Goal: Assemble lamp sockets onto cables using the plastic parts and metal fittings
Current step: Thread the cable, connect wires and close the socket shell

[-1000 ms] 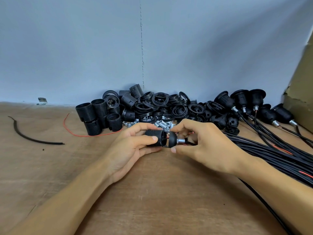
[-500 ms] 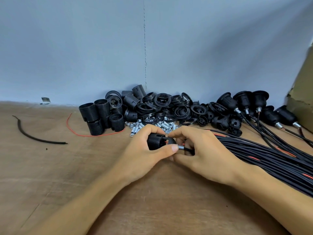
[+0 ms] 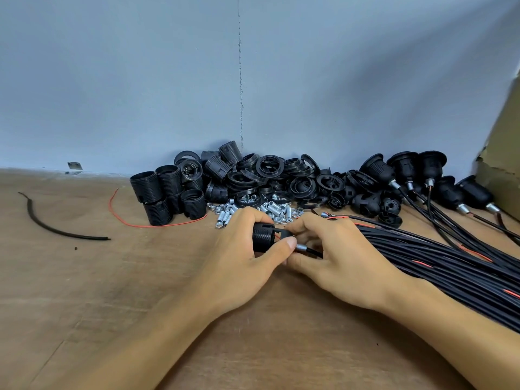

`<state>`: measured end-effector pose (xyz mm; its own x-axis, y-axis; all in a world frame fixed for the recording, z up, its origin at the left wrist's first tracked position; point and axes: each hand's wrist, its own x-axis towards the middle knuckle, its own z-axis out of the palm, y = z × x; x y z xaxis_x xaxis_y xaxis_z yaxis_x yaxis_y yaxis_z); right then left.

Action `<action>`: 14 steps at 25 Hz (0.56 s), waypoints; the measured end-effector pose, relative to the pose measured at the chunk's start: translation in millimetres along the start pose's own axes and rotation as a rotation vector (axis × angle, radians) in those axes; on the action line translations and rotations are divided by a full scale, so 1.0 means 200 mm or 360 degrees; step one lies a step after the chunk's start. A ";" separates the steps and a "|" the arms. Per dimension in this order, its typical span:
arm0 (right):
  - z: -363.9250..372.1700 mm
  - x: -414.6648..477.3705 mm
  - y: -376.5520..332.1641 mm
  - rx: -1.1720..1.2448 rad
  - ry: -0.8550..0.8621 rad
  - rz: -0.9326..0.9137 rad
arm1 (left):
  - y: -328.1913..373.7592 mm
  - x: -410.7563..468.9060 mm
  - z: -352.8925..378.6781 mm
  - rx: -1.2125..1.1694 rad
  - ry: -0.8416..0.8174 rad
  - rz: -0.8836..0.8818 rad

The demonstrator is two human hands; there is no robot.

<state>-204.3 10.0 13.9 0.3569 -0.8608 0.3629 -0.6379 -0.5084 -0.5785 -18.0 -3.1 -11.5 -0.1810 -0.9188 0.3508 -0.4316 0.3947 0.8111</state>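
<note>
My left hand (image 3: pixel 242 257) grips a black threaded socket body (image 3: pixel 263 237) just above the wooden table (image 3: pixel 112 277), thumb pressed along its near side. My right hand (image 3: pixel 334 257) meets it from the right and pinches the socket's black cap (image 3: pixel 287 234) and the metal fitting (image 3: pixel 301 247) on a black cable (image 3: pixel 313 251). A bit of red wire shows between the two halves. My fingers hide most of the cap.
Behind my hands lie loose metal fittings (image 3: pixel 270 209), black threaded bodies (image 3: pixel 166 192) and black rings (image 3: pixel 270 167) against the grey wall. Assembled sockets on cables (image 3: pixel 405 170) lie at the back right, a cable bundle (image 3: pixel 450 263) at right, cardboard (image 3: pixel 503 164) far right.
The two hands have come together: the cap, held apart from the body a second ago, now sits against it. Both hands shifted slightly toward me.
</note>
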 end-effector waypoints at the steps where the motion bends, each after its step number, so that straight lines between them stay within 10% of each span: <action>1: 0.00 0.00 0.00 -0.0032 -0.0004 -0.0016 | 0.00 0.00 0.00 0.0043 0.0009 0.0014; 14: 0.03 -0.02 -0.01 -0.0213 0.0007 -0.0156 | 0.04 0.01 0.03 -0.0028 0.0034 -0.0124</action>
<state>-201.5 14.8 8.7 0.4193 -0.8070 0.4160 -0.6854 -0.5818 -0.4378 -26.0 -2.2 -7.2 -0.1285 -0.9464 0.2962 -0.4282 0.3224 0.8442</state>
